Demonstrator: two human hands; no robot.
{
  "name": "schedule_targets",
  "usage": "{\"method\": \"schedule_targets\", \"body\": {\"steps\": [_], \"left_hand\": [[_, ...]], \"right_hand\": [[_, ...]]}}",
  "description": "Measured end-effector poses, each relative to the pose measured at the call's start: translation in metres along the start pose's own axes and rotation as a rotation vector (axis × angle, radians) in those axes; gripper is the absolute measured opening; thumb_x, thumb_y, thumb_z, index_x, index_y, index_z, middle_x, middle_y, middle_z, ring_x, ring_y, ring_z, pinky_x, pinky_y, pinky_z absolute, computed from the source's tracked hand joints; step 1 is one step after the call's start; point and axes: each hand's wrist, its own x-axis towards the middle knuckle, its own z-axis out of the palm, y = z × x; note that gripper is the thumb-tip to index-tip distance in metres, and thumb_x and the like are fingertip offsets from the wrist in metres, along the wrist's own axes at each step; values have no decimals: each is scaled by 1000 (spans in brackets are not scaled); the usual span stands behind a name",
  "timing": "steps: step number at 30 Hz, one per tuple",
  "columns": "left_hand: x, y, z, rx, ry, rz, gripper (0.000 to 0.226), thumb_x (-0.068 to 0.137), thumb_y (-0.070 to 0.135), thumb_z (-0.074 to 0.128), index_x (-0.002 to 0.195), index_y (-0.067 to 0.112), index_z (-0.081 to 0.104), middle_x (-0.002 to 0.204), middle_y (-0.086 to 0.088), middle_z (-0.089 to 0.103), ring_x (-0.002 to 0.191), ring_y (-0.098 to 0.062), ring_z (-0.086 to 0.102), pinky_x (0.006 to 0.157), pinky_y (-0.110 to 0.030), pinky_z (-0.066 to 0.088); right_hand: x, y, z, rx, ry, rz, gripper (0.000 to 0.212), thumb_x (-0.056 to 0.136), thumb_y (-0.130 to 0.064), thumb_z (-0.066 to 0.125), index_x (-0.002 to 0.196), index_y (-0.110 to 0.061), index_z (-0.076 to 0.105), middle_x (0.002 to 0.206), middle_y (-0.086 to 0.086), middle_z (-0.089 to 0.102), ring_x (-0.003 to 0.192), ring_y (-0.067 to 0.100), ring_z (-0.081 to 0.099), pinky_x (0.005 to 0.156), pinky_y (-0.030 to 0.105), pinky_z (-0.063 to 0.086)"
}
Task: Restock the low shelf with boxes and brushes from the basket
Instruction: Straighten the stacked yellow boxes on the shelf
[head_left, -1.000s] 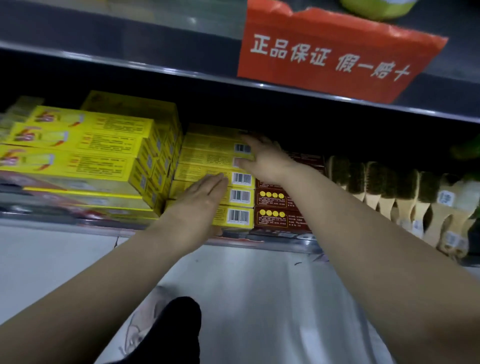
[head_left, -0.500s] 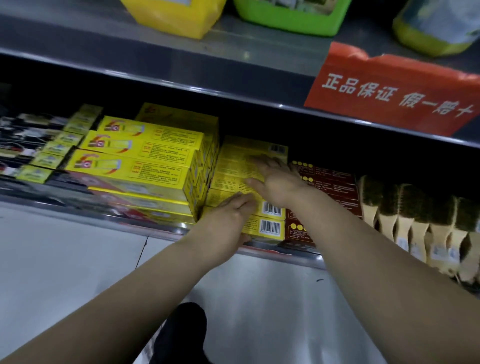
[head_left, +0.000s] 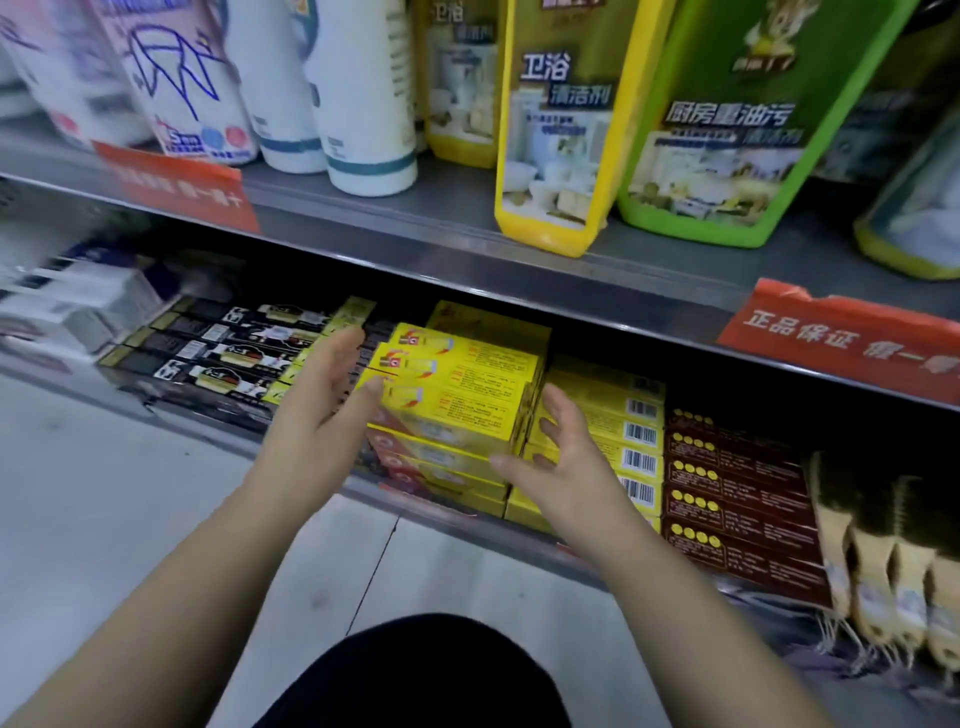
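A stack of long yellow boxes (head_left: 467, 395) lies on the low shelf (head_left: 467, 525). My left hand (head_left: 317, 415) is open at the stack's left end, fingers spread, thumb near the boxes. My right hand (head_left: 556, 467) is open at the stack's right front corner, fingertips touching or nearly touching it. Neither hand holds anything. Right of the stack sit yellow boxes with barcodes (head_left: 623, 431), then dark red boxes (head_left: 737, 493), then wooden-handled brushes (head_left: 883, 571) at the far right. No basket is in view.
Black boxes (head_left: 234, 343) lie left of the yellow stack. The shelf above carries white bottles (head_left: 358, 104) and yellow (head_left: 561, 130) and green (head_left: 737, 130) cleaner jugs, with red paper tags (head_left: 841, 338) on its edge. My dark-clad knee (head_left: 431, 675) is over the pale floor (head_left: 104, 519).
Both hands left the barcoded yellow boxes and moved left to either end of the taller yellow stack. The view tilted up, showing the upper shelf's bottles.
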Motion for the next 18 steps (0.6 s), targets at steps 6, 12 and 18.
{"method": "schedule_targets", "body": {"steps": [6,12,18], "left_hand": [[49,-18,6,-169,-100,-403,44,98,24,44,142,23,41,145,3,44,132,-17,40,111,-34,28],[58,-16,6,-127,-242,-390,46,97,11,45,140,25,42,142,5,42,129,-11,38,102,-26,31],[59,-18,6,32,-301,-314,54,98,9,43,147,28,31,152,8,30,135,-11,33,104,-23,27]], "right_hand": [[8,-5,10,-67,32,76,103,80,-26,73,150,-33,-3,154,-9,22,133,11,33,101,24,29],[8,-3,19,-97,37,90,93,88,-30,64,149,-36,-7,153,-12,22,135,15,33,94,20,26],[9,1,23,-118,58,83,78,97,-31,48,149,-34,-10,156,-12,12,141,16,25,98,20,20]]}}
